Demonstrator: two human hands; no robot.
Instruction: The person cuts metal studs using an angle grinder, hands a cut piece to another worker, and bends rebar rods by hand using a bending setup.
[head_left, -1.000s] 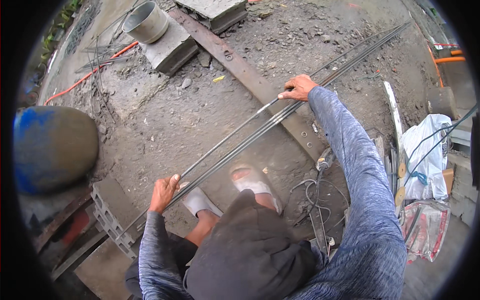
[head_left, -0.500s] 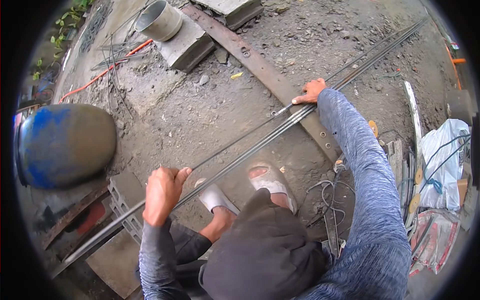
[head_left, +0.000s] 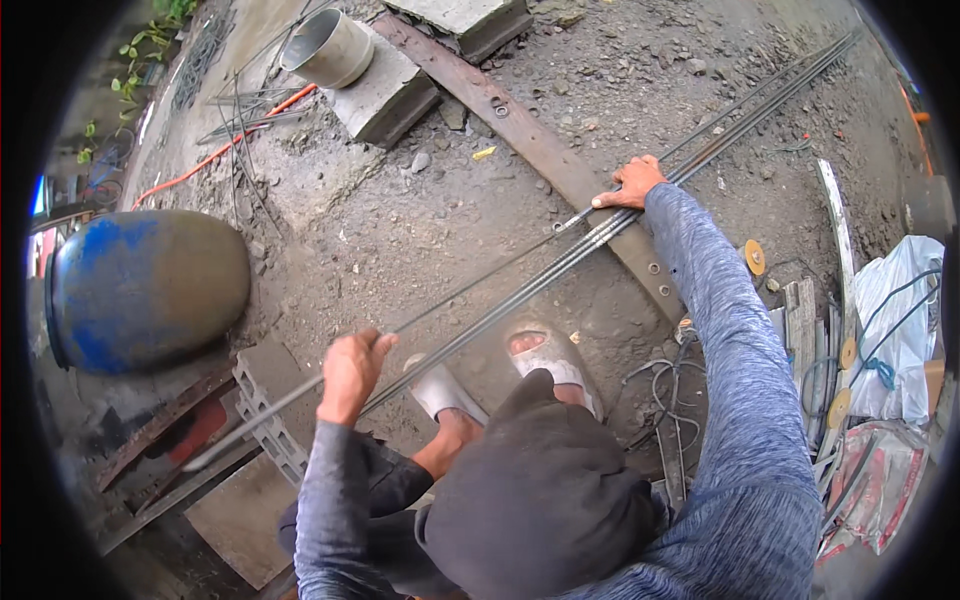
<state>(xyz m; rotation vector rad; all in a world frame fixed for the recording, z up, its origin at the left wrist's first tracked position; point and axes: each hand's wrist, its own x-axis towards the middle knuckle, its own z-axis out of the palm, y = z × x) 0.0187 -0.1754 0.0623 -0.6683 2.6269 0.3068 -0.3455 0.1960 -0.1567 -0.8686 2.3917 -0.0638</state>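
My left hand (head_left: 352, 375) is closed around a thin steel rod (head_left: 462, 288) that slants from lower left to upper right. Below that hand the rod's blurred, thicker-looking near end (head_left: 245, 428) sticks out. My right hand (head_left: 637, 183) is pressed over rods where they cross a long brown plank (head_left: 552, 158) fitted with bolts. Its thumb points along the rod; the other fingers are partly hidden. Several parallel steel rods (head_left: 505, 308) run just beneath the held one and reach far right.
A blue-and-brown drum (head_left: 150, 290) lies at left beside a hollow block (head_left: 272, 420). A metal bucket (head_left: 328, 48) stands on a concrete block (head_left: 385, 95). At right are wood strips, a white plastic bag (head_left: 895, 330) and orange discs (head_left: 754, 257). Wires and tongs-like metal (head_left: 668, 410) lie near my feet.
My left hand has shifted slightly up and right with the rod, whose near end has drawn in from the lower left. My right hand stays over the plank. The view has shifted a little.
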